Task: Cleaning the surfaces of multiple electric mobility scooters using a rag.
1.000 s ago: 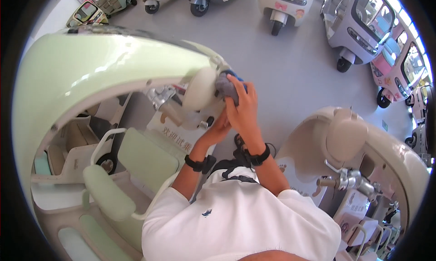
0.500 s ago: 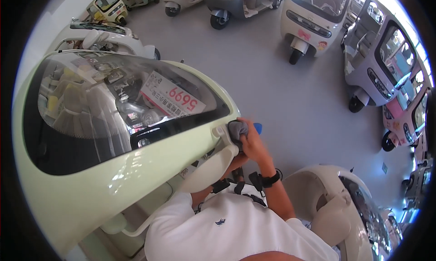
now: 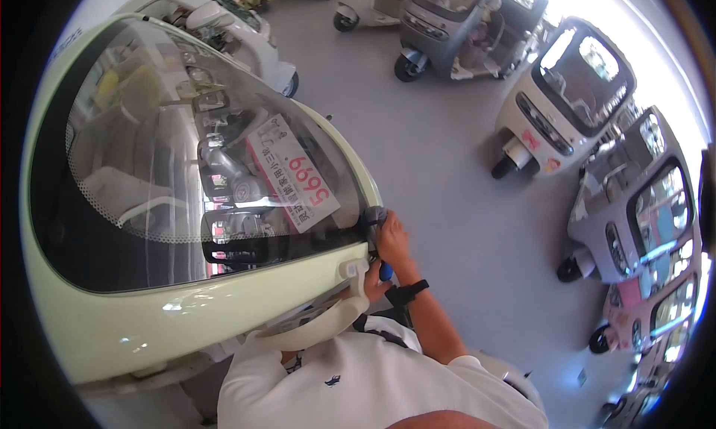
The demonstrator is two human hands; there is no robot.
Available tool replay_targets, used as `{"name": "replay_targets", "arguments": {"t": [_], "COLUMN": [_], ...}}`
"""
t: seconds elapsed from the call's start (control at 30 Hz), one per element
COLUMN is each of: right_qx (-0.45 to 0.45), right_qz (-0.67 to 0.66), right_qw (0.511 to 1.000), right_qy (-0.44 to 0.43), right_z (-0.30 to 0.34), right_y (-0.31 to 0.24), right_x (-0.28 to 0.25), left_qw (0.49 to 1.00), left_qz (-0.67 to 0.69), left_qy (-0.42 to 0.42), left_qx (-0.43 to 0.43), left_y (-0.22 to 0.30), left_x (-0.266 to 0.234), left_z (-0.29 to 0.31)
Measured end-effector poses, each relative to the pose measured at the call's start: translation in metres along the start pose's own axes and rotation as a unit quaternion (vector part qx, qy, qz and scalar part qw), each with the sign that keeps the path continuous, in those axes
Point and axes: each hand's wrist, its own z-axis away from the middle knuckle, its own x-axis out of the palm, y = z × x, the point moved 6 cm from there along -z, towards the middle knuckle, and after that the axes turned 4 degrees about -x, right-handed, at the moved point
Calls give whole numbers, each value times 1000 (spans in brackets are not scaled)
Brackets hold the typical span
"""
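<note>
A grey cloth (image 3: 375, 218) is bunched under my right hand (image 3: 393, 240), whose fingers press it against the windshield's lower right corner on a pale green, cabin-style three-wheeler (image 3: 179, 309). Just below, my left hand (image 3: 377, 281) is partly hidden behind a cream mirror arm (image 3: 358, 291). A small blue object (image 3: 385, 271) shows at the left hand's fingers; its kind cannot be made out. Behind the curved windshield (image 3: 142, 261) stands a white card (image 3: 293, 173) with red and black print.
A white three-wheeler (image 3: 246, 45) stands close beyond the green one. Across the grey floor (image 3: 440, 168) are a dark grey three-wheeler (image 3: 440, 26), a cream one (image 3: 533, 123), a lilac one (image 3: 604, 231) and a pink one (image 3: 649, 309). Part of another cream vehicle (image 3: 511, 377) is behind my right side.
My view has turned and come nearer the windshield. My right hand has moved with the cloth from beside the mirror arm onto the windshield corner. The blue object now sits below that hand.
</note>
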Motion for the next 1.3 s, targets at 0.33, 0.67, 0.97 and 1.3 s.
{"name": "replay_targets", "arguments": {"t": [0.33,0.67,0.97,1.3], "right_qx": [-220,-301,-323,-395], "right_qz": [-13,-270,71,-219], "right_qw": [879,895,877,842], "right_qy": [-423,-186,-349,-295], "right_z": [-27,-89,-90,-181], "right_y": [132,-14,28,-43], "right_x": [129,21,75,53], "left_qw": [964,801,810,696], "left_qz": [-221,-473,-364,-420], "left_qy": [-97,330,375,542], "left_qx": [-109,-164,-265,-212], "left_y": [106,131,53,65], "left_x": [24,7,-6,-76], "left_z": [-37,-56,-84,-126]}}
